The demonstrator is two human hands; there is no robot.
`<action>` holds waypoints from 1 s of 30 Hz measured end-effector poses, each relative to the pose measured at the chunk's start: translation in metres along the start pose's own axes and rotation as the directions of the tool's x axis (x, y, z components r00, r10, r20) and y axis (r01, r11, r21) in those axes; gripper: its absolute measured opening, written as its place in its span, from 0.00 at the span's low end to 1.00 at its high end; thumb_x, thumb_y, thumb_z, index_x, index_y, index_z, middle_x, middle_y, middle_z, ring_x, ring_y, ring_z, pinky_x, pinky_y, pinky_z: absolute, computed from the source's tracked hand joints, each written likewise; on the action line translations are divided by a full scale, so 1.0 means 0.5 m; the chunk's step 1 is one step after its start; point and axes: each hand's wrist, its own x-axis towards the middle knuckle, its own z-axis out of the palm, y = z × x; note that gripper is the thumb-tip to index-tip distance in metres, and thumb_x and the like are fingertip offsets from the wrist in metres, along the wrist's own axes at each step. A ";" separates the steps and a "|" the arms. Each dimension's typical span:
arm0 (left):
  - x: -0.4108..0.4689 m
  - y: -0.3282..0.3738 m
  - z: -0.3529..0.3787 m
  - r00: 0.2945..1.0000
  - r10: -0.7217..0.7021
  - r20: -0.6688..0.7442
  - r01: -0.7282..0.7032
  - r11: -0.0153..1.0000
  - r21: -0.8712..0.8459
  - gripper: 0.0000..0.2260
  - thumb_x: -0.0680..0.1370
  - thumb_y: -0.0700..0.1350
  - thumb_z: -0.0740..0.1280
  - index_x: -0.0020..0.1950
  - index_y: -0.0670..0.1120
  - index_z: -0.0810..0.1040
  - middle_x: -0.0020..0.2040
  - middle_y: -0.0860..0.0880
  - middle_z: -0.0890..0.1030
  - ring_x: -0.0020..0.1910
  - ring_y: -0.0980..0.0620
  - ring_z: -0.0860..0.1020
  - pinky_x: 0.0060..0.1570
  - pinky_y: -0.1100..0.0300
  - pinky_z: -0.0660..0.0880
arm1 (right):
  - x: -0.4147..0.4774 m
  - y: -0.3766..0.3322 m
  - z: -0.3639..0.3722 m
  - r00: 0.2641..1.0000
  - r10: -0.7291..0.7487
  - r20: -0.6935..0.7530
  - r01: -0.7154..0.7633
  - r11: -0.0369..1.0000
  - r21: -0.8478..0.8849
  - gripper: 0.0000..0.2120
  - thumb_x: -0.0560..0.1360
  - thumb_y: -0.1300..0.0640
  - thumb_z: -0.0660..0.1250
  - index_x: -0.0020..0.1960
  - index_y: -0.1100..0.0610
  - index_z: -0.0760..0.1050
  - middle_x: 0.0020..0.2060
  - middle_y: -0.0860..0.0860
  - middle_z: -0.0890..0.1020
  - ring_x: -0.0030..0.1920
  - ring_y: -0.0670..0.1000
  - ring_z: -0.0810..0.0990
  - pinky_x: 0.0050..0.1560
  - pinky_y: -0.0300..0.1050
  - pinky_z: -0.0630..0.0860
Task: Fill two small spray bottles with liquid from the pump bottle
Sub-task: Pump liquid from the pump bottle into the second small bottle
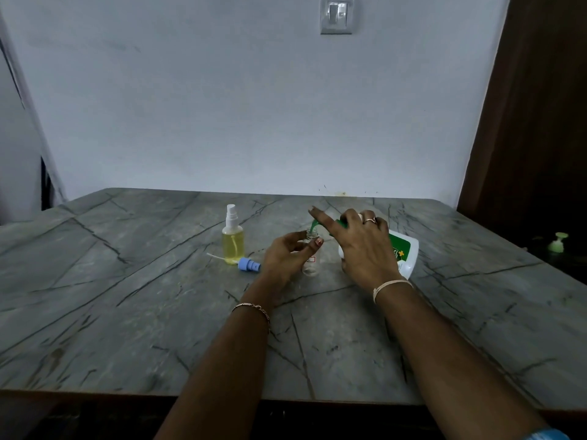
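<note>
My left hand [287, 257] grips a small clear spray bottle [310, 265] that stands uncapped on the table and looks empty. My right hand [362, 249] lies on top of the white pump bottle [403, 252] with a green label, fingers over its green pump head [336, 224]. The green spout [314, 226] reaches to just above the clear bottle's open neck. A second small spray bottle [233, 239], holding yellow liquid and wearing a white sprayer, stands to the left. A blue sprayer cap [248, 265] with its white tube lies beside it.
The grey marble-patterned table [127, 312] runs back to a white wall. A small light-green pump top [557, 242] stands far right near a dark wooden door. A wall switch [337, 14] is high up.
</note>
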 end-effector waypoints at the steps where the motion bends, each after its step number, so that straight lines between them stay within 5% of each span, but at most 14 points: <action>1: 0.001 0.001 0.000 1.000 -0.002 0.006 0.002 1.000 0.002 0.25 0.72 0.55 0.71 0.65 0.45 0.75 0.57 0.44 0.81 0.55 0.49 0.80 0.57 0.47 0.77 | -0.001 0.001 0.000 1.000 0.003 -0.003 -0.003 1.000 -0.007 0.51 0.67 0.64 0.71 0.76 0.38 0.44 0.54 0.55 0.75 0.53 0.59 0.74 0.52 0.57 0.71; 11: 0.000 0.000 -0.001 0.998 -0.014 0.056 0.018 0.997 -0.070 0.21 0.70 0.57 0.73 0.60 0.51 0.78 0.55 0.44 0.83 0.52 0.49 0.82 0.56 0.46 0.78 | 0.003 -0.005 -0.001 0.999 0.040 0.035 -0.042 0.998 0.051 0.40 0.67 0.63 0.70 0.72 0.43 0.56 0.57 0.54 0.73 0.56 0.60 0.72 0.55 0.56 0.69; 16: 0.000 -0.002 0.000 0.998 -0.031 0.055 0.035 0.997 -0.071 0.29 0.65 0.62 0.74 0.62 0.50 0.78 0.54 0.46 0.83 0.52 0.49 0.82 0.56 0.45 0.77 | 0.005 -0.008 -0.004 0.997 0.055 0.061 -0.060 0.995 0.081 0.40 0.67 0.62 0.71 0.72 0.43 0.55 0.59 0.55 0.73 0.58 0.60 0.71 0.57 0.56 0.69; 19: 0.001 -0.001 -0.002 0.997 -0.047 0.059 0.052 0.995 -0.085 0.23 0.66 0.60 0.74 0.57 0.53 0.79 0.53 0.46 0.83 0.52 0.48 0.82 0.57 0.45 0.77 | -0.002 -0.005 -0.001 0.999 0.023 0.039 -0.025 0.998 0.065 0.44 0.68 0.63 0.70 0.74 0.41 0.50 0.55 0.55 0.75 0.56 0.60 0.72 0.54 0.56 0.70; 23: 0.004 -0.002 -0.004 0.997 -0.032 0.069 0.036 0.997 -0.067 0.27 0.66 0.60 0.73 0.61 0.48 0.78 0.54 0.45 0.83 0.52 0.48 0.81 0.57 0.44 0.77 | -0.010 0.001 -0.003 0.999 -0.015 0.031 0.013 0.998 0.069 0.52 0.69 0.63 0.68 0.75 0.36 0.36 0.53 0.56 0.74 0.56 0.60 0.72 0.52 0.56 0.72; 28: 0.003 0.001 -0.005 0.996 -0.035 0.088 0.043 0.995 -0.090 0.14 0.70 0.56 0.73 0.52 0.55 0.78 0.53 0.45 0.83 0.51 0.48 0.82 0.56 0.44 0.77 | -0.002 -0.001 -0.009 0.996 0.001 0.092 -0.011 0.994 0.107 0.45 0.69 0.62 0.68 0.75 0.38 0.47 0.56 0.54 0.73 0.58 0.58 0.70 0.55 0.53 0.69; 30: 0.002 0.001 -0.006 0.996 -0.032 0.086 0.040 0.995 -0.094 0.15 0.71 0.55 0.72 0.55 0.53 0.78 0.54 0.45 0.83 0.52 0.48 0.81 0.57 0.45 0.77 | 0.002 -0.005 -0.006 0.996 0.003 0.090 -0.013 0.994 0.107 0.43 0.68 0.62 0.69 0.74 0.40 0.50 0.57 0.54 0.73 0.58 0.58 0.70 0.56 0.53 0.69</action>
